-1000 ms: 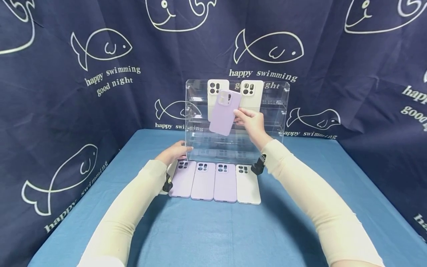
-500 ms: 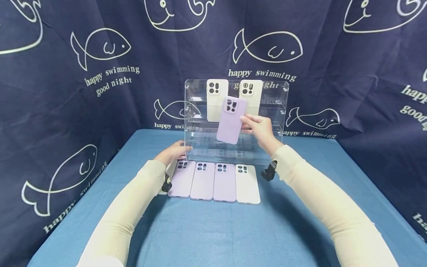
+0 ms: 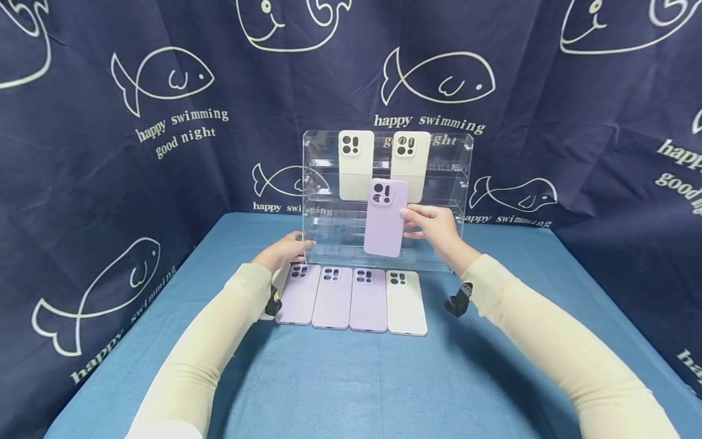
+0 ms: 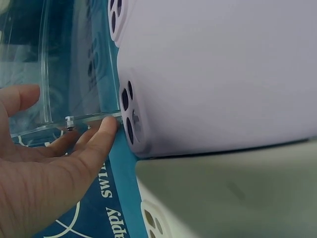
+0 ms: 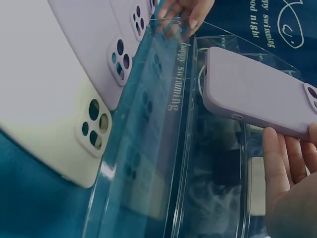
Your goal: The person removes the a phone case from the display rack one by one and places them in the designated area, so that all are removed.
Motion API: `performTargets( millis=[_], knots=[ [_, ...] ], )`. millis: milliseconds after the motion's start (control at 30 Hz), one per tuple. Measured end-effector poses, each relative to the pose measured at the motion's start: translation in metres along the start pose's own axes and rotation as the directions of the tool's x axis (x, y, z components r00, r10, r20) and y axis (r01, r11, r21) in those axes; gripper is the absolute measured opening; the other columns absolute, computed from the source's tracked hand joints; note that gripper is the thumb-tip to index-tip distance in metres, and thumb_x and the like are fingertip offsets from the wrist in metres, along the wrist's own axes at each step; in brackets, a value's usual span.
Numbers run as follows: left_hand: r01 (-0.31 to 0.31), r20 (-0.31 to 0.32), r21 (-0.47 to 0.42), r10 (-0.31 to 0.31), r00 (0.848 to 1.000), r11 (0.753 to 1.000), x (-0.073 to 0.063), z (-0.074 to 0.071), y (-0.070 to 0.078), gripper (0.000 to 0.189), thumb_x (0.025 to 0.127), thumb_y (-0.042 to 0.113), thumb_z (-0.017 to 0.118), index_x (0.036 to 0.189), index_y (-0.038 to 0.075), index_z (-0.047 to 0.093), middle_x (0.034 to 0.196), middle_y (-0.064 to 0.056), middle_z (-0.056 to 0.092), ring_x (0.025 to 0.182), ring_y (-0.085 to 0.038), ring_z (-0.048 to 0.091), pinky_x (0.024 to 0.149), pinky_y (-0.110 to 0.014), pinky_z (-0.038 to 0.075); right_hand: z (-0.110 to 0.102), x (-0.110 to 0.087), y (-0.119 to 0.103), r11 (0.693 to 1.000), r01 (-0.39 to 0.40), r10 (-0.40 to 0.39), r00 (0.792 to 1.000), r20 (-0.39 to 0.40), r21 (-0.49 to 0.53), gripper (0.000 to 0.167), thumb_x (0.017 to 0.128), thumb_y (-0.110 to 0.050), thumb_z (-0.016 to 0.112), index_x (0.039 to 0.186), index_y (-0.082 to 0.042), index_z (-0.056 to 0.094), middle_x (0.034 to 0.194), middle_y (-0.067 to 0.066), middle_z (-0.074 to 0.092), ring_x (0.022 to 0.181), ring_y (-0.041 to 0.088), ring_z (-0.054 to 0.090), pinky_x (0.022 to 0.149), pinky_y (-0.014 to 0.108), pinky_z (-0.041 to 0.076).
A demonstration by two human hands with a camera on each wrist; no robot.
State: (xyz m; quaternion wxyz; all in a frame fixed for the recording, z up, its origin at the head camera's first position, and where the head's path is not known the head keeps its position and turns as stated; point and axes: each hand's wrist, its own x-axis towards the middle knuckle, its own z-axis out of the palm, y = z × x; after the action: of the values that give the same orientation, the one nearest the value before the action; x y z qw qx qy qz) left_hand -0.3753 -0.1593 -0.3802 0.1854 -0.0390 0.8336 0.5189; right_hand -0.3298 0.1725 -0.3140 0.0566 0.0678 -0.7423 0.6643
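My right hand (image 3: 436, 228) pinches a light purple phone case (image 3: 385, 225) by its right edge, thumb in front and fingers behind. The case is upright before the middle tiers of a clear acrylic display stand (image 3: 329, 247), camera cutout at top left; its lower end faces the right wrist camera. My left hand (image 3: 282, 251) grips the stand's left side, thumb on the inner side and fingers outside the panel, as the right wrist view shows. Two white phone cases, a left one (image 3: 355, 174) and a right one (image 3: 414, 167), stand in the upper tier.
Flat before the stand lies a row: several purple cases (image 3: 368, 305), a white case (image 3: 406, 305) at the right end, and another white case (image 4: 223, 188) at the left, mostly hidden by the left wrist. Blue cloth (image 3: 351, 384) covers the table; dark fish-print curtains (image 3: 307, 97) enclose it.
My right hand has brought the purple case down and slightly right, from over the upper white cases to the middle tiers, turning it more upright. The left hand stays put.
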Motion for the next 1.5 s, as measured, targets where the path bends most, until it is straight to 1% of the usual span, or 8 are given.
performTargets(
  millis=[300, 733, 800, 967, 1033, 1200, 1300, 1500],
  knots=[
    [0.0, -0.004, 0.03, 0.0, 1.0, 1.0, -0.002, 0.001, 0.0, 0.072, 0.101, 0.03, 0.05, 0.155, 0.004, 0.01, 0.156, -0.023, 0.023, 0.137, -0.036, 0.041, 0.116, -0.041, 0.038, -0.017, -0.01, 0.011, 1.0, -0.009, 0.009, 1.0, 0.006, 0.017, 0.051, 0.09, -0.023, 0.071, 0.127, 0.01, 0.058, 0.076, -0.011, 0.071, 0.074, 0.005, 0.069, 0.077, 0.031, 0.063],
    [-0.013, 0.014, 0.025, 0.013, 1.0, 1.0, 0.0, 0.0, -0.001, 0.073, 0.102, 0.03, 0.049, 0.155, 0.003, 0.008, 0.157, -0.023, 0.02, 0.139, -0.036, 0.037, 0.118, -0.042, 0.035, -0.051, -0.022, 0.033, 0.988, -0.136, 0.136, 0.991, 0.0, 0.073, 0.056, 0.091, -0.019, 0.069, 0.135, 0.01, 0.049, 0.076, -0.011, 0.071, 0.074, 0.004, 0.067, 0.078, 0.026, 0.062],
    [-0.011, 0.017, 0.024, 0.011, 1.0, 1.0, 0.001, 0.0, -0.002, 0.073, 0.102, 0.029, 0.049, 0.155, 0.003, 0.007, 0.158, -0.023, 0.019, 0.14, -0.035, 0.037, 0.119, -0.042, 0.035, -0.056, -0.024, 0.037, 0.985, -0.153, 0.153, 0.988, 0.012, 0.074, 0.052, 0.091, -0.018, 0.069, 0.133, 0.008, 0.052, 0.075, -0.009, 0.071, 0.074, 0.004, 0.068, 0.077, 0.026, 0.062],
    [-0.015, 0.012, 0.011, 0.015, 1.0, 1.0, 0.003, -0.001, -0.003, 0.073, 0.102, 0.028, 0.049, 0.155, 0.002, 0.007, 0.157, -0.023, 0.02, 0.14, -0.036, 0.036, 0.119, -0.043, 0.035, -0.068, -0.029, 0.043, 0.98, -0.193, 0.189, 0.979, 0.081, 0.05, 0.027, 0.091, -0.019, 0.069, 0.112, -0.002, 0.064, 0.075, -0.005, 0.071, 0.075, 0.008, 0.068, 0.078, 0.028, 0.062],
    [-0.015, 0.007, 0.008, 0.015, 1.0, 1.0, 0.003, 0.0, -0.003, 0.072, 0.102, 0.028, 0.049, 0.155, 0.002, 0.008, 0.157, -0.023, 0.021, 0.14, -0.036, 0.036, 0.118, -0.043, 0.035, -0.072, -0.032, 0.046, 0.977, -0.215, 0.212, 0.971, 0.11, 0.009, 0.032, 0.092, -0.021, 0.069, 0.115, 0.0, 0.063, 0.075, -0.005, 0.071, 0.076, 0.008, 0.068, 0.08, 0.029, 0.062],
    [-0.01, -0.001, 0.023, 0.01, 1.0, 1.0, 0.001, 0.002, -0.003, 0.07, 0.102, 0.028, 0.049, 0.154, 0.002, 0.011, 0.155, -0.023, 0.025, 0.138, -0.036, 0.039, 0.118, -0.042, 0.036, -0.078, -0.037, 0.053, 0.959, -0.275, 0.283, 0.945, 0.163, -0.073, 0.056, 0.092, -0.025, 0.068, 0.131, 0.012, 0.05, 0.078, -0.005, 0.07, 0.079, 0.009, 0.068, 0.086, 0.033, 0.061],
    [-0.01, -0.003, 0.037, 0.01, 1.0, 0.999, 0.0, 0.002, -0.003, 0.069, 0.102, 0.029, 0.048, 0.154, 0.002, 0.012, 0.154, -0.024, 0.027, 0.137, -0.036, 0.04, 0.117, -0.042, 0.037, -0.083, -0.039, 0.056, 0.952, -0.297, 0.305, 0.934, 0.185, -0.071, 0.047, 0.092, -0.024, 0.068, 0.126, 0.007, 0.056, 0.079, -0.004, 0.07, 0.079, 0.009, 0.068, 0.086, 0.034, 0.061],
    [-0.013, 0.004, 0.029, 0.013, 1.0, 0.999, -0.001, 0.001, -0.003, 0.07, 0.102, 0.029, 0.048, 0.154, 0.002, 0.011, 0.155, -0.023, 0.025, 0.138, -0.036, 0.038, 0.118, -0.042, 0.036, -0.095, -0.038, 0.056, 0.939, -0.339, 0.345, 0.919, 0.19, -0.061, 0.008, 0.092, -0.023, 0.068, 0.091, -0.015, 0.069, 0.079, -0.003, 0.069, 0.077, 0.009, 0.068, 0.082, 0.032, 0.062]
  ],
)
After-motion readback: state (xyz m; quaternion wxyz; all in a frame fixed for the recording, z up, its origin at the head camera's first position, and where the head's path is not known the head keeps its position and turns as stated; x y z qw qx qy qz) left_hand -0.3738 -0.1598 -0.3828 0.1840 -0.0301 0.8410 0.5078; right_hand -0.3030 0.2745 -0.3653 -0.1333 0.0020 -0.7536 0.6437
